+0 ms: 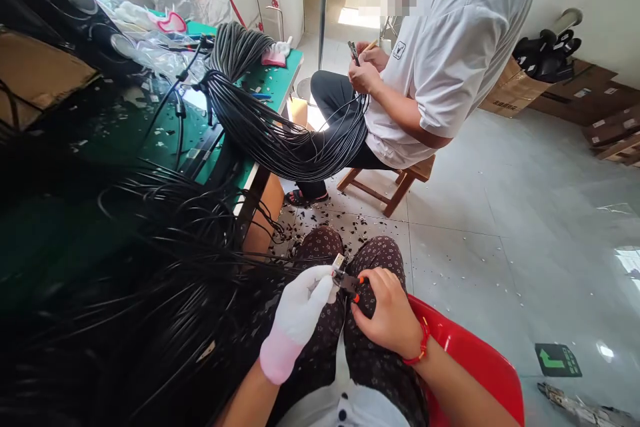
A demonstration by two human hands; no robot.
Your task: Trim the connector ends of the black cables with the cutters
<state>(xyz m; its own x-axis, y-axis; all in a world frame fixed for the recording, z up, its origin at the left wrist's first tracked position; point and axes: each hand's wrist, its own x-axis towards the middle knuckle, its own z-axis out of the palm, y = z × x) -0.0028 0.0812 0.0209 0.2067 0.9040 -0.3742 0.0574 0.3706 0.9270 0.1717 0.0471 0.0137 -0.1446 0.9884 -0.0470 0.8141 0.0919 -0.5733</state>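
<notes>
My left hand point(303, 310), in a white glove with a pink cuff, pinches the end of a black cable. A pale USB plug point(339, 260) sticks up from its fingertips. Bare, with a red bracelet at the wrist, my right hand point(387, 310) is closed around the orange-and-black handles of small cutting pliers point(345, 280). The jaws of the pliers are at the cable end by the left thumb; whether they touch it I cannot tell. Both hands are above my lap. To the left spreads a large heap of black cables point(165, 240).
A co-worker in a white shirt point(450, 47) sits ahead on a wooden stool point(395, 180), handling cable ends. A thick cable bundle point(290, 147) runs from the green table point(287, 80) to them. Scraps litter the floor. Cardboard boxes point(515, 87) stand right; a red chair point(470, 353) is under me.
</notes>
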